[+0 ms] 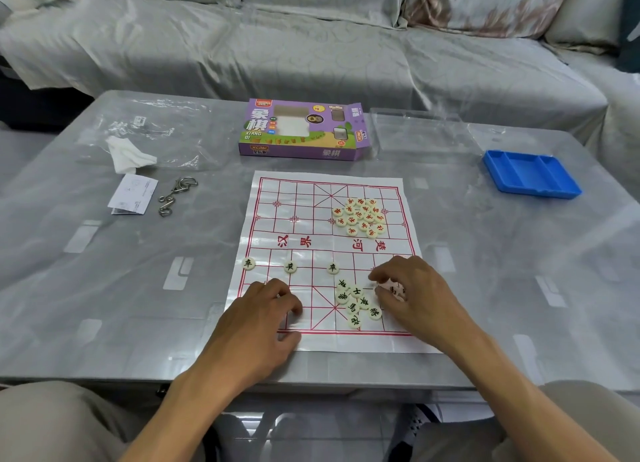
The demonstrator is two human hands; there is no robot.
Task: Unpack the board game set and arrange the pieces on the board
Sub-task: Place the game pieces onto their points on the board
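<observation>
A white xiangqi board sheet [304, 219] with red lines lies on the table. A heap of red-lettered discs [362, 216] sits on its far right part. Three black-lettered discs stand in a row, the middle one [290, 267] between one at the left edge [248, 263] and one near the centre [332, 268]. A loose cluster of black-lettered discs [355, 302] lies near the front. My right hand [415, 292] hovers at the cluster's right side, fingers curled over several discs. My left hand [266, 309] rests on the board's front left, fingers curled down.
The purple game box [301, 129] lies open behind the board. A blue plastic tray [531, 174] and a clear lid [419, 132] are at the right. A tissue [128, 155], a paper slip [133, 193] and a metal ring puzzle [176, 195] lie at the left.
</observation>
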